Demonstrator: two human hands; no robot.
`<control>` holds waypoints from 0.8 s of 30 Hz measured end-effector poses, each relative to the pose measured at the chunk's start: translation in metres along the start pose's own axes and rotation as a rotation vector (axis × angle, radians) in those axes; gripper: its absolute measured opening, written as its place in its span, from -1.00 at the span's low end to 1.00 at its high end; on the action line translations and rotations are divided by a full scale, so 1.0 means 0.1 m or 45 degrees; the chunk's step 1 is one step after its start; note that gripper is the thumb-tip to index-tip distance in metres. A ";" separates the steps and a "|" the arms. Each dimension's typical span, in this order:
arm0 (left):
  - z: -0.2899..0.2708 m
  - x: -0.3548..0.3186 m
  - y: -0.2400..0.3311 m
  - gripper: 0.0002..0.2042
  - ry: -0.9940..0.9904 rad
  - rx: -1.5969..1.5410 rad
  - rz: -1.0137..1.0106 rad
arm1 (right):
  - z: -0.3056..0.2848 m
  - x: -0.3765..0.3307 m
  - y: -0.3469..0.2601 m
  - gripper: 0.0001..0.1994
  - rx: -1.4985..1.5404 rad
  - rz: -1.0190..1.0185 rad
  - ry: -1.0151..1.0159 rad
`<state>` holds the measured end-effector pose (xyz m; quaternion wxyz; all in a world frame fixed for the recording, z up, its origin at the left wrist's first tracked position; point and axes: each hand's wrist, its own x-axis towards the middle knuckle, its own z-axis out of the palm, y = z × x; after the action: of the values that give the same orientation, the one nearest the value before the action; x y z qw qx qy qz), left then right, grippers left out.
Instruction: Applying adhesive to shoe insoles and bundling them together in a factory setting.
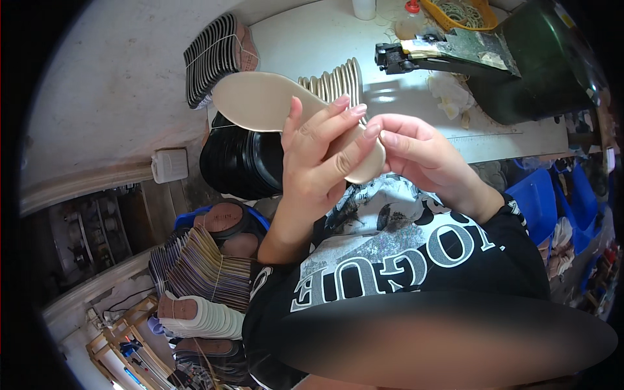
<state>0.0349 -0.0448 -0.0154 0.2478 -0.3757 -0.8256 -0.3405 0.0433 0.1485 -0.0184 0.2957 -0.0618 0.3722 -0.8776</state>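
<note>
A smooth beige-gold shoe insole (257, 101) is held up in front of my chest, its broad end to the left and its heel to the right. Across its narrower part, my left hand (312, 153) grips it, fingers over the face. At the heel edge my right hand (422, 153) pinches with thumb and forefinger; whether a thread or trimming sits between those fingertips is too small to tell. Just behind, on the white table, stands a row of matching gold insoles (350, 81), partly hidden by the held one.
A dark green machine (533, 71) reaches over the white table (292, 39) from the right. Near it are a red-capped bottle (411, 23) and a yellow basket (484, 14). Tied insole bundles (211, 62) and black insoles (240, 159) lie left; blue bins (536, 198) stand right.
</note>
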 end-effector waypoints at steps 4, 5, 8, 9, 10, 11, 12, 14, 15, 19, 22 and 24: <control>0.12 -0.01 -0.01 -0.60 0.092 -0.057 -0.021 | -0.09 0.01 0.00 -0.77 0.152 0.173 -0.058; 0.13 -0.02 -0.02 -0.61 0.112 -0.046 -0.032 | -0.11 0.02 0.00 -0.77 0.212 0.196 -0.130; 0.18 -0.05 -0.10 -0.63 0.195 -0.038 0.099 | -0.15 0.04 0.05 -0.77 0.324 0.266 -0.249; 0.19 -0.05 -0.11 -0.63 0.193 -0.036 0.098 | -0.16 0.05 0.06 -0.78 0.374 0.313 -0.294; 0.21 -0.06 -0.11 -0.65 0.252 -0.017 0.115 | -0.14 0.05 0.07 -0.78 0.378 0.315 -0.295; 0.22 -0.07 -0.11 -0.67 0.310 0.003 0.132 | -0.12 0.06 0.09 -0.78 0.380 0.289 -0.301; 0.24 -0.09 -0.11 -0.67 0.307 0.004 0.129 | -0.10 0.07 0.10 -0.79 0.382 0.264 -0.306; 0.27 -0.12 -0.10 -0.71 0.354 -0.105 0.068 | -0.08 0.07 0.12 -0.79 0.405 0.255 -0.310; 0.29 -0.13 -0.09 -0.71 0.352 -0.104 0.067 | -0.07 0.07 0.13 -0.80 0.425 0.245 -0.313; 0.28 -0.15 -0.10 -0.72 0.393 -0.086 0.088 | 0.00 0.04 0.09 -0.79 0.383 0.238 -0.173; 0.31 -0.17 -0.12 -0.73 0.393 -0.050 0.125 | 0.00 0.04 0.09 -0.79 0.383 0.279 -0.105; 0.32 -0.17 -0.11 -0.74 0.410 -0.084 0.137 | 0.00 0.06 0.12 -0.78 0.406 0.316 -0.218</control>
<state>0.0316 -0.0339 -0.0516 0.3821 -0.3679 -0.7423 -0.4095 0.0439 0.1385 -0.0270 0.4379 -0.0422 0.2071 -0.8739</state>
